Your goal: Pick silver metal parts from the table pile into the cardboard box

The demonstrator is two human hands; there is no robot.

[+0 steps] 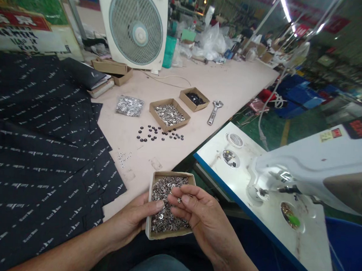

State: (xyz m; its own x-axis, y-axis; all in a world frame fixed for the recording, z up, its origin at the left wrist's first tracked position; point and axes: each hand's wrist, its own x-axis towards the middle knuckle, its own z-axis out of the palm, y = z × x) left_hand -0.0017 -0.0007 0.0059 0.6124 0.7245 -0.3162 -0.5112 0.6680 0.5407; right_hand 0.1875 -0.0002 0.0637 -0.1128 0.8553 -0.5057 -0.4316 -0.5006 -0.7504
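Observation:
My left hand [142, 210] grips the left side of a small cardboard box [169, 234], its thumb over the rim. Many small silvery metal snap fasteners [163, 187] fill this box, which is held above my lap at the table's front edge. Over the box's right half, my right hand [199, 213] pinches a small metal snap fastener [179, 200] between thumb and fingers. Beyond, on the table, lie scattered black round caps [153, 137] and a loose group of tiny silvery parts [123, 158].
Behind the caps stand a box of silvery rings [170, 114], a box of black parts [196, 99] and a bag of metal parts [129, 106]. An adjustable wrench [214, 112] lies right, a fan [136, 28] stands behind. Printed black fabric [46, 156] covers the left; a machine [313, 158] is right.

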